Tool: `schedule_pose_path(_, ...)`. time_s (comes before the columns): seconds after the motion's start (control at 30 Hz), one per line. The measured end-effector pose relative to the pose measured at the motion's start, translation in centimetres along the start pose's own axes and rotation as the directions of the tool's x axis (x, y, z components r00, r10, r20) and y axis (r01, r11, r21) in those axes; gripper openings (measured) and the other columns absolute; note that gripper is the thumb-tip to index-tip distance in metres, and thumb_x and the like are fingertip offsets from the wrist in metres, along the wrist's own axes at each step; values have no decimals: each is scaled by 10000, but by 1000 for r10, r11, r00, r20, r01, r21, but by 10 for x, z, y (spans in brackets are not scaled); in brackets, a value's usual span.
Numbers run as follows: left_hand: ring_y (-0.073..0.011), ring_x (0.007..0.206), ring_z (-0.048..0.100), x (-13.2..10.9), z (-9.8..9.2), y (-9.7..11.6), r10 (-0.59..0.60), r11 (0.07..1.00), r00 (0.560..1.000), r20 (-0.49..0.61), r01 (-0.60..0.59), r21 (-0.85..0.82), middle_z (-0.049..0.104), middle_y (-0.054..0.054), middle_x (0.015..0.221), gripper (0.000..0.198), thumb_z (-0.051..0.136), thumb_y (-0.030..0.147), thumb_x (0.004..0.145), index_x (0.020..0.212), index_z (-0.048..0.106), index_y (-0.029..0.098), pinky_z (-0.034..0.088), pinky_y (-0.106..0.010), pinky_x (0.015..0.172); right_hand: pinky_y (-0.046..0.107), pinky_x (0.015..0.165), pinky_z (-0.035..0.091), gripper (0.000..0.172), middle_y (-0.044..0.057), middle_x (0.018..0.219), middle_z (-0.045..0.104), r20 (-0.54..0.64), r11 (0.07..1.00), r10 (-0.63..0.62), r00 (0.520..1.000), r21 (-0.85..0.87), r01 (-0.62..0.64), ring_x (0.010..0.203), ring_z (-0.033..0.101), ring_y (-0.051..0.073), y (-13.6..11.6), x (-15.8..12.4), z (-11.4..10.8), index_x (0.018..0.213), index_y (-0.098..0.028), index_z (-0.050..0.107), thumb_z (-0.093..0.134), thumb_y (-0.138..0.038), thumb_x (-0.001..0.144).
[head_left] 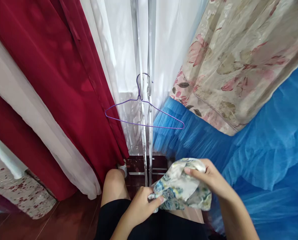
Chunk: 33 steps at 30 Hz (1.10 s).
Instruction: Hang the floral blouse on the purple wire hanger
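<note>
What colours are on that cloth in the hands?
The crumpled white cloth has blue and yellow-green blotches; the head view shows it best.

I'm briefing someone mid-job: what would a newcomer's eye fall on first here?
The deep red fabric hanging at left and the blue ruffled fabric at right stand out first. Between them, a purple hanger crosses upright white rails. Low in the middle, the left hand and right hand hold a floral cloth.

One hanger (139,97), crossed by two posts (144,140). Below it, one left hand (144,206), one right hand (210,175), one cloth (185,190). Right of it, one floral garment (241,66).
</note>
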<state>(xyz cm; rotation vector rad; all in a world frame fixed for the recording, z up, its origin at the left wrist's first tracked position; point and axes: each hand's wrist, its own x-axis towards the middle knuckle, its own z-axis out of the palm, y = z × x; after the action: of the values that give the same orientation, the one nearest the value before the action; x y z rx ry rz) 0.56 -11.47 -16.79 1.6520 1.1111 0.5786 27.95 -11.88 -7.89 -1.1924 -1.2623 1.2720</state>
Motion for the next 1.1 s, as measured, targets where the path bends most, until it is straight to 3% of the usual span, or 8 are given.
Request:
schedule_pose_path(0.17, -227, 832, 624, 14, -41, 12, 158, 934, 967, -199, -81, 349, 696, -75, 820, 344, 639, 456, 907, 748, 725, 164, 466, -290, 776, 256, 515, 416, 255, 4, 624, 653, -310, 941, -338, 889, -107, 321, 544, 540, 149, -47, 88, -59, 695, -169, 754, 897, -358, 602)
schedule_pose_path(0.27, -199, 807, 627, 22, -78, 34, 347, 898, 879, -328, -210, 387, 676, -58, 795, 332, 622, 415, 928, 707, 687, 176, 466, -271, 756, 259, 562, 442, 258, -9, 646, 652, -270, 918, -397, 877, -90, 387, 580, 557, 149, -72, 149, -57, 674, -183, 722, 864, -389, 613)
schedule_pose_path(0.4, -175, 739, 590, 26, -124, 49, 525, 833, 720, -454, -326, 447, 639, -46, 750, 300, 630, 355, 912, 675, 628, 171, 445, -268, 688, 274, 650, 484, 323, 11, 753, 721, -36, 945, -321, 946, -77, 318, 668, 617, 162, -91, 189, -23, 830, -175, 768, 841, -451, 680)
schedule_pose_path(0.53, -172, 720, 568, 35, -181, 39, 624, 734, 661, -417, -312, 604, 570, -18, 672, 296, 615, 287, 875, 607, 543, 187, 436, -286, 726, 272, 625, 481, 381, 34, 765, 754, 185, 972, -222, 957, -40, 233, 665, 646, 169, -100, 181, -1, 946, -157, 807, 863, -388, 648)
schedule_pose_path(0.67, -185, 729, 590, 52, -248, 25, 559, 530, 808, -185, -177, 829, 607, 1, 640, 288, 631, 332, 843, 595, 576, 198, 399, -361, 928, 280, 647, 508, 396, 74, 836, 797, 161, 984, -172, 972, -7, 175, 712, 703, 195, -108, 163, -4, 953, -146, 826, 879, -346, 616)
schedule_pose_path(0.77, -219, 811, 623, 68, -290, 35, 492, 490, 843, -218, -61, 870, 686, -20, 759, 204, 585, 351, 865, 725, 648, 216, 414, -354, 885, 277, 604, 510, 335, 64, 801, 794, 149, 990, -133, 980, -23, 138, 658, 696, 189, -114, 158, -7, 872, -157, 825, 893, -345, 603)
schedule_pose_path(0.97, -265, 1041, 632, 106, -313, 103, 664, 632, 584, -467, -106, 767, 721, -73, 1131, 255, 546, 286, 861, 1084, 645, 213, 459, -376, 941, 280, 588, 529, 338, 86, 798, 796, 119, 998, -69, 990, 2, 69, 647, 712, 203, -125, 154, -6, 875, -131, 821, 902, -343, 624)
schedule_pose_path(1.1, -211, 914, 662, 128, -292, 134, 600, 786, 557, -573, -281, 550, 703, -66, 1091, 397, 612, 281, 819, 1200, 529, 206, 503, -338, 856, 299, 757, 576, 434, 63, 956, 812, 110, 988, -126, 986, 103, 115, 849, 758, 235, -104, 148, -4, 1066, -185, 805, 885, -334, 667)
